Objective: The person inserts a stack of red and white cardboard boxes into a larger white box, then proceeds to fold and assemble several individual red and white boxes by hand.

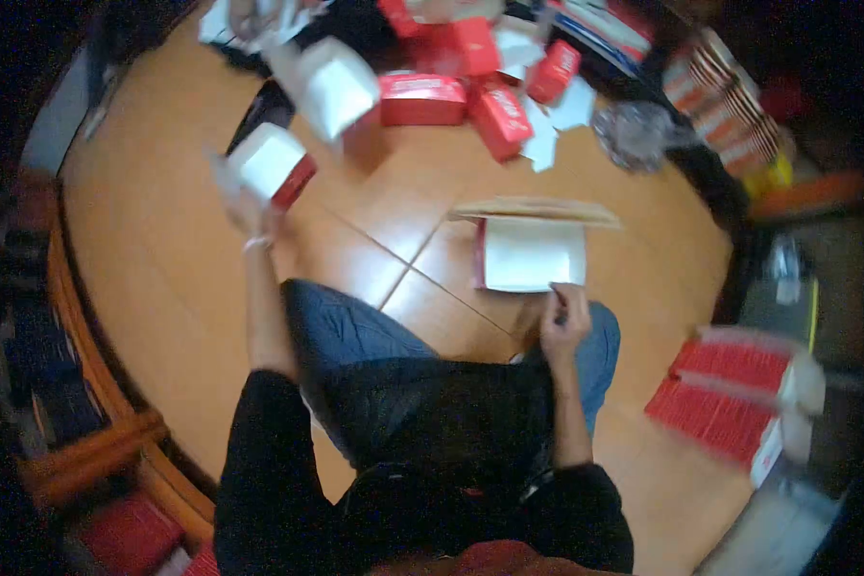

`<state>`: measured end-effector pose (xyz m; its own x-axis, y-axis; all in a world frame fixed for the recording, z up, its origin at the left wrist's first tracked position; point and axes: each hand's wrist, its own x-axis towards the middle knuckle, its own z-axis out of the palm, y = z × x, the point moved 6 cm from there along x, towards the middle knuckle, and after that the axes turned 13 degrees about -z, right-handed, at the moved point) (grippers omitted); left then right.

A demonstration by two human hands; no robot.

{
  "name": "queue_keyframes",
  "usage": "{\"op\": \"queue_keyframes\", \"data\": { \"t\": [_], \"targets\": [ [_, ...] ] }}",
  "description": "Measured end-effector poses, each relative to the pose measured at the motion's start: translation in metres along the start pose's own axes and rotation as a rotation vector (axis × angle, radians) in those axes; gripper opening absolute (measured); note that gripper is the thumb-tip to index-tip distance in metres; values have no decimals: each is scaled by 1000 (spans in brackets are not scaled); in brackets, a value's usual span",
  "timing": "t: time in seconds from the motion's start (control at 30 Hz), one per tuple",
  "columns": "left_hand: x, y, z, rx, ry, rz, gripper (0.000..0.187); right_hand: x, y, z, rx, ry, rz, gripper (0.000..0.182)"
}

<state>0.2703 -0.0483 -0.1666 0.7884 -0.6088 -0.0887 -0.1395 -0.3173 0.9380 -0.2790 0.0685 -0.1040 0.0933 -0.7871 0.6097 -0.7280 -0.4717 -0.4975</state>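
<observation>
- glossy orange-brown wooden floor (154, 250) with thin dark seams, fills most of the view
- curved orange wooden furniture frame (86, 451) along the left edge
- dark shadowed clutter (19, 384) behind it, too dim to identify
- light reflects softly off the floor centre; corners fall to black

The floor (163, 240) is smooth wood boards with a soft sheen; the small box (276, 165) in the left hand (245, 213) looks like thin card, red outside, matt white inside; the open box (531, 253) by the right hand (564, 322) likewise; the jeans (346, 331) are blue denim cloth; the crumpled wrap (634, 134) seems clear glossy plastic.
</observation>
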Motion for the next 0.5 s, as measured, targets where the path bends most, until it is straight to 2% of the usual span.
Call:
{"op": "queue_keyframes", "data": {
  "t": [0.07, 0.1, 0.13, 0.17, 0.23, 0.3, 0.33, 0.37, 0.4, 0.43, 0.47, 0.5],
  "targets": [
    [-19, 8, -34, -25, 310, 191, 33, 2, -13, 1, 87, 93, -26, 12],
    [-28, 6, -45, -144, 237, 231, 30, 14, -24, -6, 123, 129, -16, 15],
    [-42, 2, -58, -262, 171, 261, 26, 21, -25, -12, 200, 113, 111, 25],
    [-79, 25, -65, -365, 81, 254, 24, 27, -26, -17, 357, 143, 141, 45],
    [-146, 74, -84, -473, -1, 239, 22, 51, -39, -36, 676, 194, 262, 65],
    [-185, 108, -85, -351, -329, 433, 19, 66, -58, -62, 629, 116, 207, 71],
    [-208, 125, -80, -179, -389, 707, 18, 70, -65, -69, 583, 37, 151, 76],
    [-232, 135, -71, -51, -491, 855, 20, 64, -65, -74, 583, 34, 142, 76],
    [-261, 151, -61, 58, -599, 1005, 22, 51, -64, -68, 488, -193, 177, 76],
    [-309, 183, -40, 116, -754, 1032, 26, 34, -63, -61, 386, -414, 208, 75],
    [-333, 184, -24, 67, -973, 918, 32, 19, -63, -59, 413, -522, 288, 70],
    [-356, 185, -12, 64, -1112, 929, 35, -9, -54, -49, 500, -604, 398, 59]
  ]
}}
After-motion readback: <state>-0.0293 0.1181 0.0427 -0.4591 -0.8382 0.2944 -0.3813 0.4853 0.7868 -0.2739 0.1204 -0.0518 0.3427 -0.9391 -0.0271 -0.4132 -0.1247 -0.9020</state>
